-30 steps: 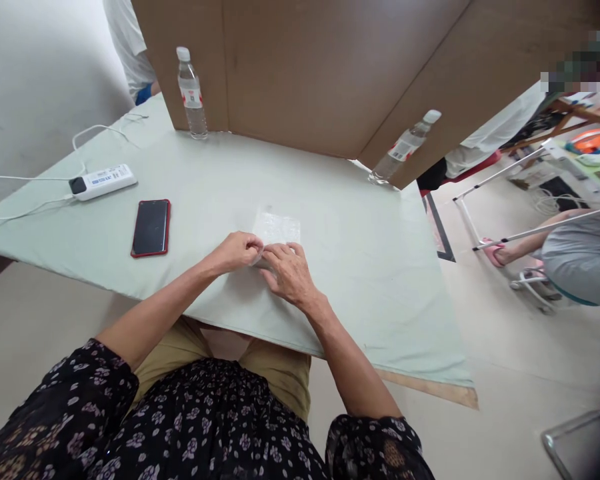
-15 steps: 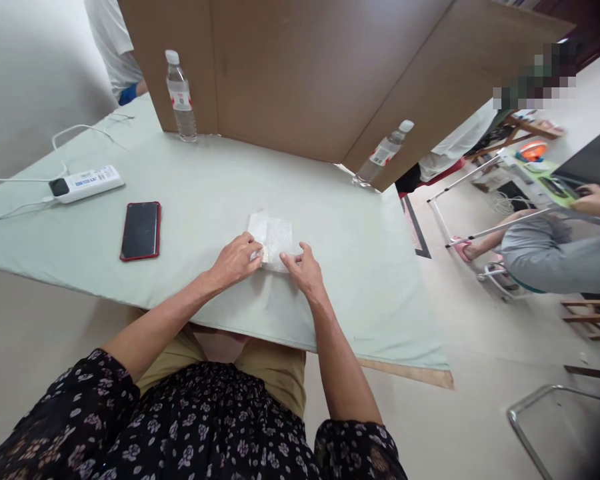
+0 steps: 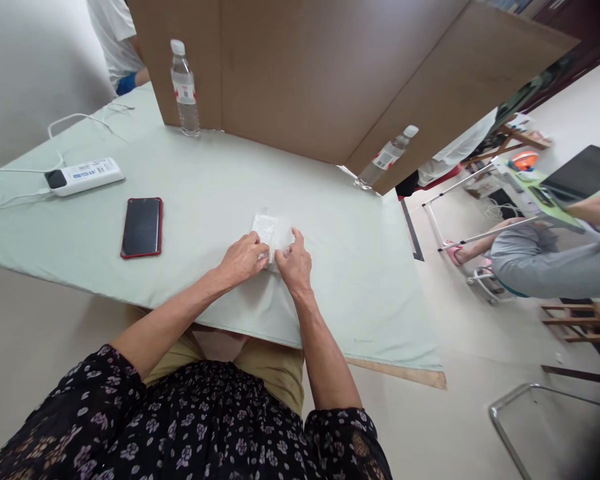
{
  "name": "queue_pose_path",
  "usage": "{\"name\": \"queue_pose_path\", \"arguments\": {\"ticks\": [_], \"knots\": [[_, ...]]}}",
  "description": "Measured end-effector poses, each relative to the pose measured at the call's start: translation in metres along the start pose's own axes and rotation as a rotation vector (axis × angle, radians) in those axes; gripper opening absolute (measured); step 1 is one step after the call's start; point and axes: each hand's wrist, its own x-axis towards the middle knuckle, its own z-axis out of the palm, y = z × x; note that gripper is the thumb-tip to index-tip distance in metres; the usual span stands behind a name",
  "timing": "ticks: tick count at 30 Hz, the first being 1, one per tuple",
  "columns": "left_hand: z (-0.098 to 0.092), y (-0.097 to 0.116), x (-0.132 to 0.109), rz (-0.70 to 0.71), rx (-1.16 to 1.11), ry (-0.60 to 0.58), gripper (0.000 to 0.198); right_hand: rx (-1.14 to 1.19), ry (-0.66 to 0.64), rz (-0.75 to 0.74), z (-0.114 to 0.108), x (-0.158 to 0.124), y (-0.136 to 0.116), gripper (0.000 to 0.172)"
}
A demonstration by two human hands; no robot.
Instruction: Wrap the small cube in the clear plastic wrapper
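A small clear plastic packet (image 3: 266, 229) lies on the pale green table cover (image 3: 220, 180), folded narrower than before. My left hand (image 3: 243, 259) rests on its near left edge with the fingers curled and pinching it. My right hand (image 3: 294, 261) presses on its right side, fingers bent over the folded plastic. The two hands sit close together, almost touching. Most of the packet's near half is hidden under my fingers.
A red-cased phone (image 3: 141, 227) lies left of my hands, a white power strip (image 3: 84, 177) with cables further left. Two water bottles (image 3: 184, 89) (image 3: 386, 158) stand against a brown cardboard screen (image 3: 310, 73). A seated person (image 3: 545, 257) is at the right, another person's arm (image 3: 125, 80) behind the screen.
My right hand has slid left towards my left hand, and the plastic packet has been folded over so it looks narrower. The camera view shifted slightly.
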Motion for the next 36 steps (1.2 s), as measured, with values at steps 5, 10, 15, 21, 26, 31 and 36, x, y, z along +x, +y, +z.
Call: {"name": "queue_pose_path", "arguments": {"ticks": [5, 10, 15, 21, 26, 31, 36], "knots": [[-0.002, 0.003, 0.002, -0.017, -0.023, -0.023, 0.024, 0.240, -0.052, 0.047, -0.001, 0.004, -0.008, 0.072], [-0.001, 0.001, 0.004, -0.030, -0.074, -0.034, 0.024, 0.422, -0.073, 0.130, 0.006, 0.005, -0.011, 0.076], [0.006, -0.004, 0.004, -0.048, -0.181, 0.011, 0.027, 0.414, -0.117, 0.096, 0.006, 0.004, -0.013, 0.073], [0.013, -0.014, 0.001, -0.085, -0.418, 0.079, 0.054, 0.152, -0.288, -0.163, -0.008, -0.002, -0.016, 0.060], [0.015, -0.016, -0.002, -0.279, -0.599, 0.183, 0.033, -0.155, -0.328, -0.308, -0.016, -0.009, -0.027, 0.071], [0.017, -0.011, 0.003, -0.286, -0.614, 0.214, 0.030, -0.229, -0.361, -0.312, -0.019, -0.005, -0.030, 0.075], [0.023, -0.015, 0.006, -0.278, -0.643, 0.181, 0.021, 0.214, -0.442, -0.264, -0.024, 0.009, -0.007, 0.074]]}}
